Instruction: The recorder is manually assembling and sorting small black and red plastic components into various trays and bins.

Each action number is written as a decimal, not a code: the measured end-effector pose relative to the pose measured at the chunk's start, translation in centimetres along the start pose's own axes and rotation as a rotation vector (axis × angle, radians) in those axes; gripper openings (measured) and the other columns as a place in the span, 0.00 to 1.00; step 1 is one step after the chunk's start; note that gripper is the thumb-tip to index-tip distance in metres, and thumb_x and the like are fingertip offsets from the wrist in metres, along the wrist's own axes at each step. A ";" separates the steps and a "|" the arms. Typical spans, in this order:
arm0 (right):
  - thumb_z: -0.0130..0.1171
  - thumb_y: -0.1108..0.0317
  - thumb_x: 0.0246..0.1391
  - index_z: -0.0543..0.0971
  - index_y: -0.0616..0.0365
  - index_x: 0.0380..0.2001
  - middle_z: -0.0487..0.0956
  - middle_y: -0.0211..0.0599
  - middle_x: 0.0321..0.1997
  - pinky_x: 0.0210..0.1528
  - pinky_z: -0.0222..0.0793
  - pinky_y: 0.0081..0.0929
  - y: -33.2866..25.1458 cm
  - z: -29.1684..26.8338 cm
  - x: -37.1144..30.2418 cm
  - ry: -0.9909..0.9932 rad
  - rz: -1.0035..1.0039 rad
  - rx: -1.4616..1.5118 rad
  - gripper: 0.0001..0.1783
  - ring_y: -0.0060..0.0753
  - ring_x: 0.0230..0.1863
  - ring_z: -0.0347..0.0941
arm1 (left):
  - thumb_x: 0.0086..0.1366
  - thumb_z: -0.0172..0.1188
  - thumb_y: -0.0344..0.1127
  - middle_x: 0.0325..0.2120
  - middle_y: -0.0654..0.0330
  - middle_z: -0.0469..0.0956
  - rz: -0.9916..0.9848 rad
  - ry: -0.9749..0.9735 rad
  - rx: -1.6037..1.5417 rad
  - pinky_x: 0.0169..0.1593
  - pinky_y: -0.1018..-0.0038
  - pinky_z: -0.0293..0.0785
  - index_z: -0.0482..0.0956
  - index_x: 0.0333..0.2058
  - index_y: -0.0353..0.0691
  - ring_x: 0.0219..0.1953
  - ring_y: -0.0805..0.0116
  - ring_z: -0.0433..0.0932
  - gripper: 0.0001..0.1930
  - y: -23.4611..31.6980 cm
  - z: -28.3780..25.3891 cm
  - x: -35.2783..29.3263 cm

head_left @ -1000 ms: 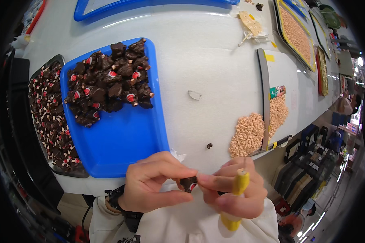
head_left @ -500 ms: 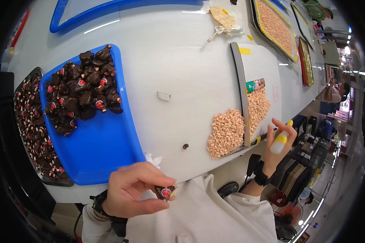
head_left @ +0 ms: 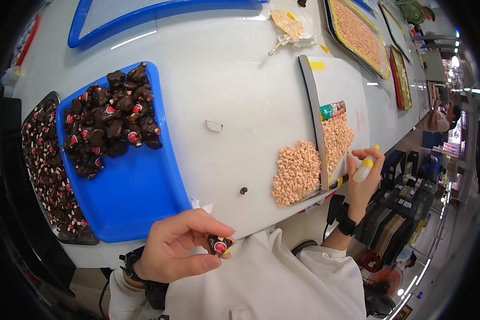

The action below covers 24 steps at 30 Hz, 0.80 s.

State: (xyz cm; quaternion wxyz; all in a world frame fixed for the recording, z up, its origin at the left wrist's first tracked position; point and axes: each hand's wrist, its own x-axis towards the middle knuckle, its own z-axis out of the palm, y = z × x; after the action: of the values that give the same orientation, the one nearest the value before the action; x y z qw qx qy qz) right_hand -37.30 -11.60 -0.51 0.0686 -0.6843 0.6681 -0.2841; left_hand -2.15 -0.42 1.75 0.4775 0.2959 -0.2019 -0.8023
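Now the right hand [head_left: 365, 188] has come away from the small dark figure [head_left: 218, 244], leaving the left hand [head_left: 173, 250] gripping it alone between thumb and fingers, at seven o'clock in the view, with the blue tray [head_left: 136, 200] at its eleven o'clock. At three o'clock the right hand's fingers curl round a white-and-yellow tube [head_left: 363, 171], near beige bits [head_left: 337, 141] at its ten; I cannot tell whether it pinches one. Work on the figure seems paused.

Small dark-brown figure [head_left: 216, 242]: pinched between thumb and fingers of the person's left hand [head_left: 170, 248], red-and-white disc visible. White tube with yellow bands [head_left: 363, 172]: held slantwise in the right hand [head_left: 367, 188]. Pale pieces [head_left: 337, 140]: heaped near those fingertips.
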 end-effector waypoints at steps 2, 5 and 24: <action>0.57 0.81 0.47 0.65 0.58 0.38 0.75 0.38 0.29 0.34 0.67 0.22 0.5 0.4 -0.1 -0.063 0.105 0.029 0.16 0.25 0.29 0.71 | 0.54 0.60 0.20 0.39 0.52 0.72 0.021 -0.026 -0.005 0.45 0.75 0.73 0.69 0.47 0.25 0.41 0.70 0.74 0.21 0.0 -0.1 0.1; 0.57 0.82 0.46 0.65 0.58 0.39 0.74 0.36 0.27 0.33 0.67 0.22 -1.2 -0.9 -0.5 -0.007 0.064 0.064 0.17 0.25 0.28 0.70 | 0.54 0.60 0.20 0.40 0.52 0.73 0.005 -0.038 -0.009 0.45 0.74 0.73 0.67 0.49 0.26 0.42 0.71 0.74 0.22 0.3 0.2 0.0; 0.59 0.77 0.46 0.67 0.57 0.36 0.78 0.37 0.26 0.31 0.69 0.26 -2.9 -0.5 -0.1 0.059 -0.002 -0.075 0.14 0.33 0.25 0.74 | 0.54 0.60 0.19 0.42 0.50 0.73 -0.018 -0.066 -0.040 0.44 0.75 0.73 0.68 0.47 0.27 0.41 0.71 0.75 0.21 0.2 0.0 0.0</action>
State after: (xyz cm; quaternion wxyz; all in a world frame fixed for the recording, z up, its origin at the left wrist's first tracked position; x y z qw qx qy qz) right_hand -35.02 -11.05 1.24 0.0230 -0.6785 0.6792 -0.2791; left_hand -1.99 -0.54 1.83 0.4694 0.2615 -0.1986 -0.8197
